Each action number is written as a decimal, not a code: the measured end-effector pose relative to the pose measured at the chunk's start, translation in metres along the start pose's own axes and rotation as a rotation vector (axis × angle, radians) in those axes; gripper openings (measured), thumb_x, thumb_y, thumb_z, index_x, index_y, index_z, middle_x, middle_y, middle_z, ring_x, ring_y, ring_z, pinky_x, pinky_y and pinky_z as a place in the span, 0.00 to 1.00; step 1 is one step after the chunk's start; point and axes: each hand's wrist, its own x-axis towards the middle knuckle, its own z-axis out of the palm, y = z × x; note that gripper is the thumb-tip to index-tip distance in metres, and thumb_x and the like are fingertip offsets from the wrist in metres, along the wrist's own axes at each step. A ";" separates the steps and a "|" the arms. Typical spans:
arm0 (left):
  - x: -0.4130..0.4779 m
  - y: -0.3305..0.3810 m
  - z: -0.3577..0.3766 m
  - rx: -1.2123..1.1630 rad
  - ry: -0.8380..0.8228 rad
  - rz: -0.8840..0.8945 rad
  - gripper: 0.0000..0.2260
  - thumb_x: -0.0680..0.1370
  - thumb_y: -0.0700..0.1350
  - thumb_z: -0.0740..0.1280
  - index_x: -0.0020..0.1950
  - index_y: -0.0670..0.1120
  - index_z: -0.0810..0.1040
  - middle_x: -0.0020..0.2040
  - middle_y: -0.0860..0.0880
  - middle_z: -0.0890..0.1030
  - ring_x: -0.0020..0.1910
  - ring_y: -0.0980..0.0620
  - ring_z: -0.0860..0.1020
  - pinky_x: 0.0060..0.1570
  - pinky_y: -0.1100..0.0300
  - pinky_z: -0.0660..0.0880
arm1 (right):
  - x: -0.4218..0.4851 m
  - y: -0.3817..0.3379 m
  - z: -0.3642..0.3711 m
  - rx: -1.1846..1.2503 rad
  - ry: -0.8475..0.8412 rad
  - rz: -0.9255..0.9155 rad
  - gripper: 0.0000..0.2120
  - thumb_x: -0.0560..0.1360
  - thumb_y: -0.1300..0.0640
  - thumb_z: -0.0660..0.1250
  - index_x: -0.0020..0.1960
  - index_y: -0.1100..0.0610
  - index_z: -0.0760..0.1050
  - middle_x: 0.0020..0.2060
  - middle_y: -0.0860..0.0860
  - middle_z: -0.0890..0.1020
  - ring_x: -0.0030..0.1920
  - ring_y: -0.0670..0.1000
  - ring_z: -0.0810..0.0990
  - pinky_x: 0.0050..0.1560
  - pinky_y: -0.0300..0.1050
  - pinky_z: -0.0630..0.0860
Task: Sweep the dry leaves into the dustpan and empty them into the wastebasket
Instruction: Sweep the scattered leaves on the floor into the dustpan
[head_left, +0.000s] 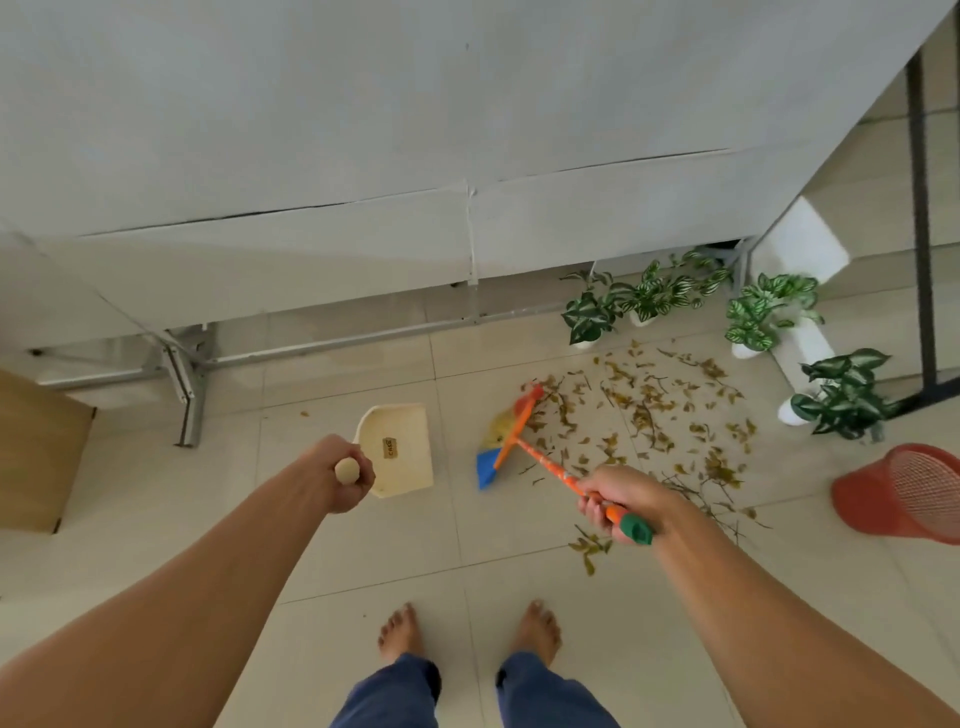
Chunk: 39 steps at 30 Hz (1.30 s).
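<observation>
A: Grips, quick?
B: Your left grip (345, 475) is wrapped round the dustpan (400, 449) handle. Your right grip (621, 501) is clamped on the orange broom (514, 434) stick, near its green cap.
A: Leaves?
B: Dry leaves (649, 410) lie scattered on the floor (363, 545) toward its far right corner. The broom head touches their left fringe, with the dustpan just left of it.
A: Wastebasket?
B: The red wastebasket (904, 493) is tipped over at the floor's right edge, near the potted plants (592, 312).
</observation>
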 end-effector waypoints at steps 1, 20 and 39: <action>0.000 -0.004 0.005 -0.004 -0.002 0.000 0.05 0.81 0.34 0.59 0.46 0.39 0.71 0.36 0.45 0.70 0.13 0.56 0.66 0.18 0.71 0.70 | -0.004 -0.001 -0.010 -0.006 0.005 0.003 0.09 0.82 0.62 0.59 0.61 0.62 0.71 0.32 0.53 0.72 0.23 0.43 0.69 0.17 0.32 0.69; -0.014 -0.051 0.082 0.060 0.007 0.032 0.08 0.80 0.34 0.60 0.59 0.41 0.72 0.36 0.45 0.71 0.15 0.56 0.68 0.18 0.70 0.70 | 0.008 -0.018 -0.081 0.083 -0.017 -0.026 0.06 0.80 0.63 0.60 0.53 0.62 0.75 0.30 0.52 0.73 0.21 0.43 0.71 0.16 0.35 0.70; -0.027 -0.082 0.093 0.040 -0.026 -0.034 0.02 0.81 0.36 0.60 0.49 0.39 0.71 0.31 0.47 0.69 0.14 0.55 0.67 0.18 0.71 0.69 | 0.002 -0.013 -0.093 0.181 -0.073 -0.033 0.06 0.82 0.62 0.60 0.51 0.62 0.74 0.31 0.52 0.71 0.19 0.42 0.70 0.15 0.33 0.68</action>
